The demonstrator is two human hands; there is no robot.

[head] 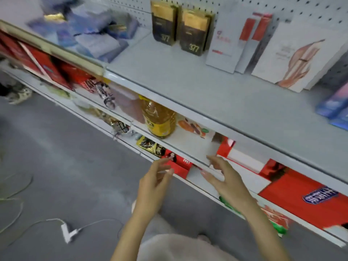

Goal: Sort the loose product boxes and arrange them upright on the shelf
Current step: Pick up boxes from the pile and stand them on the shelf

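Note:
A jumbled pile of loose blue product boxes (pixel 90 34) lies at the far left of the top shelf (pixel 188 87). Two black-and-gold boxes (pixel 180 29) stand upright at the shelf's back, with white boxes (pixel 235 42) upright to their right and blue boxes (pixel 335 104) at the right edge. My left hand (pixel 156 179) and my right hand (pixel 224 178) hover low in front of a lower shelf, fingers relaxed, holding nothing.
The lower shelves hold red boxes (pixel 301 200), a yellow oil bottle (pixel 160 119) and snack packets (pixel 150 146). A white power strip (pixel 68 232) and cables lie on the grey floor at the left. Pegboard backs the top shelf.

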